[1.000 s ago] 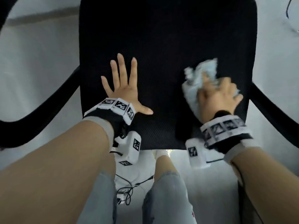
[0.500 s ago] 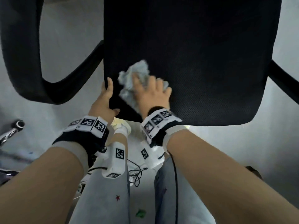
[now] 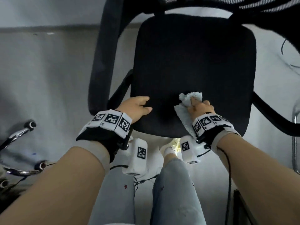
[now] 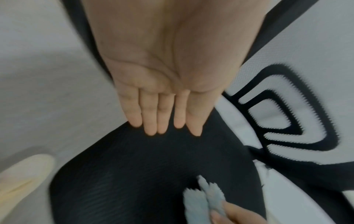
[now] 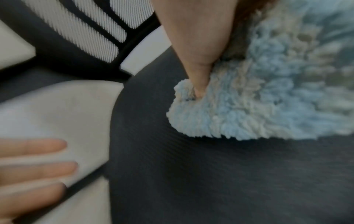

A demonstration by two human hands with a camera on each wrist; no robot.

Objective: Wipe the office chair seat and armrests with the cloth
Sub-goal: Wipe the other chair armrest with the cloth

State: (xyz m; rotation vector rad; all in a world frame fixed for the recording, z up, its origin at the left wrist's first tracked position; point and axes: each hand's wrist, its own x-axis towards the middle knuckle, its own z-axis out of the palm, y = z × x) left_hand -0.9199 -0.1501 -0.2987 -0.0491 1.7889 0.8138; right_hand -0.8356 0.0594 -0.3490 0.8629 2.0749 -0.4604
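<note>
The black office chair seat (image 3: 194,65) fills the middle of the head view. My left hand (image 3: 138,105) rests on its front-left corner, and in the left wrist view its fingers (image 4: 162,118) lie straight and together at the seat's (image 4: 153,174) edge. My right hand (image 3: 200,108) grips a fluffy light-blue cloth (image 3: 189,99) and presses it on the seat near the front edge. In the right wrist view the thumb (image 5: 199,68) digs into the cloth (image 5: 258,106). Black armrests curve off at the left (image 3: 102,62) and right (image 3: 276,117).
The mesh backrest (image 3: 243,4) rises at the top. Chrome legs of another chair (image 3: 17,135) stick in from the left and a chrome frame (image 3: 295,127) stands at the right. Cables (image 3: 139,179) lie on the grey floor by my jeans-clad legs (image 3: 175,184).
My right hand swept the cloth from the seat's right side to its front-left corner, then back towards the front middle. My left hand left the seat's middle for the front-left corner.
</note>
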